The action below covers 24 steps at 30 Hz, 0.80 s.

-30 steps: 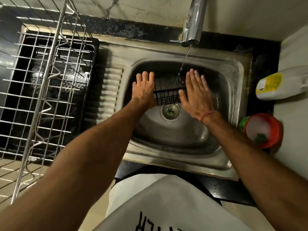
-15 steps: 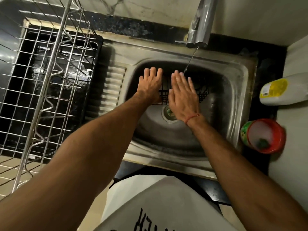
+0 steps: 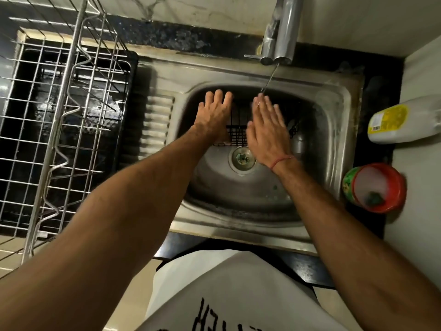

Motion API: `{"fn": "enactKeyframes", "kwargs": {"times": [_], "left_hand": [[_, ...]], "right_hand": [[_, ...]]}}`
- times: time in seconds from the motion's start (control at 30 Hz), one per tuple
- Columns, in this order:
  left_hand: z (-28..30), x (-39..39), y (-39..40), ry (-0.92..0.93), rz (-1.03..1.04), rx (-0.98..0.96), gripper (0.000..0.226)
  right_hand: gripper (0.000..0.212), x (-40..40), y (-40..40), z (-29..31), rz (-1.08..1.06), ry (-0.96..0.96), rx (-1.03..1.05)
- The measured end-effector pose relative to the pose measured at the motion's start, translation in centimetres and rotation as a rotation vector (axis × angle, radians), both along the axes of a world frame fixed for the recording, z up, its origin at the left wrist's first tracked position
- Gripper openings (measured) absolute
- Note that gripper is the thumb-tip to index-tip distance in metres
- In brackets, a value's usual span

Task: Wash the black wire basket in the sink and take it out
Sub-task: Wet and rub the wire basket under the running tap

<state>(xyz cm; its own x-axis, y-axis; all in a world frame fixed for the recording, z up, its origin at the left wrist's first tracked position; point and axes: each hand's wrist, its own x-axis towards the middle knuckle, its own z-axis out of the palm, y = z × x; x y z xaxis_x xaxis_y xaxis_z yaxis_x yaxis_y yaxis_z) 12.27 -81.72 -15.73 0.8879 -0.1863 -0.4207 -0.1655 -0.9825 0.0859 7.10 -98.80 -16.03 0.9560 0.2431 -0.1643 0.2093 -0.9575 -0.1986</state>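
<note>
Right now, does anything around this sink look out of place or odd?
The white bottle with a yellow label lies on its side on the counter right of the sink. Debris sits in the drain. Otherwise nothing stands out.

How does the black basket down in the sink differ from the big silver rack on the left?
The black wire basket is dark, looks small, and sits low in the sink, largely covered by the left hand and right hand. The silver rack is shiny and looks much larger; it stands beside the sink, untouched. A thin stream from the tap falls toward the basket and right hand, not the rack. Both are open wire grids.
</note>
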Motion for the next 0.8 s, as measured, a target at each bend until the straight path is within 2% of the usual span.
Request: {"fn": "enactKeyframes", "kwargs": {"times": [0.07, 0.17, 0.23, 0.37, 0.47, 0.67, 0.8], "left_hand": [[0.0, 0.1, -0.2, -0.002, 0.003, -0.002, 0.133], [-0.3, -0.4, -0.8, -0.021, 0.010, -0.040, 0.122], [-0.3, -0.4, -0.7, -0.024, 0.007, -0.073, 0.120], [0.2, 0.5, 0.7, 0.045, -0.030, -0.169, 0.123], [-0.1, 0.4, 1.6, 0.119, 0.100, -0.207, 0.135], [-0.3, -0.7, 0.9, 0.135, 0.177, -0.178, 0.135], [-0.2, -0.2, 0.3, 0.169, 0.214, -0.197, 0.138]], "right_hand": [[0.072, -0.6, 0.2, 0.0, -0.097, 0.004, -0.031], [0.075, -1.6, 1.1, -0.2, 0.191, -0.040, -0.059], [0.072, -1.4, 1.1, -0.5, 0.278, -0.049, -0.072], [0.066, -1.1, 0.9, -0.3, 0.144, -0.055, -0.041], [0.067, -1.6, 1.5, -0.5, 0.070, -0.060, 0.000], [0.068, -2.7, 0.6, -1.0, 0.104, -0.018, 0.032], [0.069, -2.3, -2.0, -0.4, -0.184, 0.012, 0.016]]}}
